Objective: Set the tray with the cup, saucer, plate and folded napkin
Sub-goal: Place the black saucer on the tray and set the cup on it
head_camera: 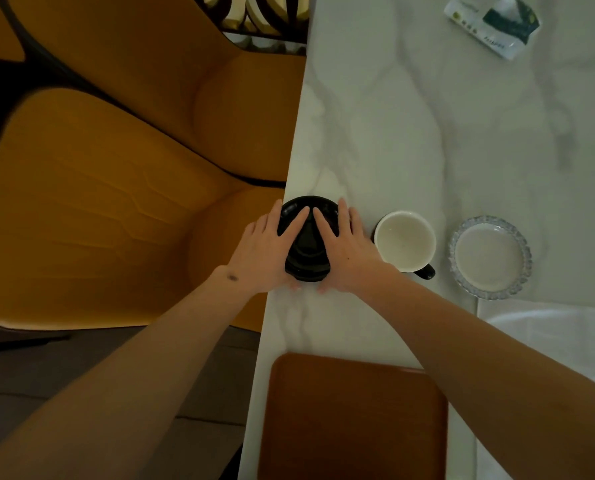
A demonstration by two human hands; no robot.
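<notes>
A black saucer (308, 233) lies near the left edge of the white marble table (410, 133). My left hand (266, 251) and my right hand (346, 252) rest flat on its two sides, fingers spread over its rim. Just right of my right hand stands a cup (405, 240), white inside with a black handle. Further right sits a clear glass plate (491, 257) with a scalloped rim. A brown wooden tray (354, 417) lies at the near edge, with nothing on it. A white cloth (545, 334), perhaps the napkin, lies at the right beside the tray.
A tissue packet (493, 24) lies at the far right of the table. Two mustard-yellow chairs (116, 202) stand close against the table's left edge. The saucer sits very near that edge.
</notes>
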